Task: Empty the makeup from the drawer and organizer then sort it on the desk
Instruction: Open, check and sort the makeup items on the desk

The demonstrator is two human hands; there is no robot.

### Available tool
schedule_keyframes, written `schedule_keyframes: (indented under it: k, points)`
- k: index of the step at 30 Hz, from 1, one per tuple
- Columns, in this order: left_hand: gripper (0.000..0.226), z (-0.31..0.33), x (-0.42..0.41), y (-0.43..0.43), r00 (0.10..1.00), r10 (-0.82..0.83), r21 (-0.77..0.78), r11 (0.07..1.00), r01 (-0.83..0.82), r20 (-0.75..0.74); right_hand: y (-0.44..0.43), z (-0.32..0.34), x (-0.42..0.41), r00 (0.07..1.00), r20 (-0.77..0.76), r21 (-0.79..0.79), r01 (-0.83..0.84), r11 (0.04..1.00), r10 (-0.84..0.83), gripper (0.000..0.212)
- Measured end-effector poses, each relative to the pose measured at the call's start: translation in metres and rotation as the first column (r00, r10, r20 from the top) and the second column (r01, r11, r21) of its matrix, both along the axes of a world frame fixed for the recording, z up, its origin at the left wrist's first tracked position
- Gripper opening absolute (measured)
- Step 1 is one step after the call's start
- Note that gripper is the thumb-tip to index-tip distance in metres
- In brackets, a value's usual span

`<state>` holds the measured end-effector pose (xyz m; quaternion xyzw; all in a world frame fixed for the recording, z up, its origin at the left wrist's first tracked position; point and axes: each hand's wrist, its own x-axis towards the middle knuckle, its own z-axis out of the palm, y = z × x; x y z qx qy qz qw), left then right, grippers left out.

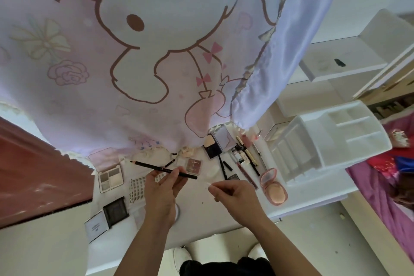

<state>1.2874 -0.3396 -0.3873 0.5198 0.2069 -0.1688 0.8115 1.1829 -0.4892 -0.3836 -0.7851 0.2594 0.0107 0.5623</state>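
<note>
Low in the frame's middle, over the table (201, 215), we pinch a black pencil (156, 167) in our left hand (160, 190) and what seems its clear cap (209, 184) in our right hand (235, 196), likely capping it before it joins the liners (246, 159) beside the empty-looking organizer (289, 141).

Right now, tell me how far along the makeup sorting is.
Organizer looks emptied; palettes lie left, tubes right. In hand: left hand holds a black pencil, right hand pinches a small clear piece. Left: setting both down with their kind.
</note>
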Motion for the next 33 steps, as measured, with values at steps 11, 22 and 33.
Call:
schedule_keyframes:
  k: [11, 22, 33]
  points:
    - [0.020, -0.003, -0.039, -0.038, 0.986, -0.165, 0.126, 0.979, 0.162, 0.014, -0.037, -0.016, -0.027, 0.999, -0.007, 0.024, -0.042, 0.999, 0.042, 0.010]
    - [0.019, -0.090, -0.070, -0.045, 0.867, -0.460, 0.546, 0.684, 0.484, -0.192, -0.059, -0.097, -0.080, 0.895, -0.438, -0.051, -0.123, 0.991, 0.088, 0.047]
    - [0.024, -0.108, -0.079, -0.098, 0.787, -0.558, 0.441, 0.656, 0.612, -0.263, -0.065, -0.118, -0.089, 0.935, -0.330, -0.046, -0.152, 0.987, 0.128, 0.022]
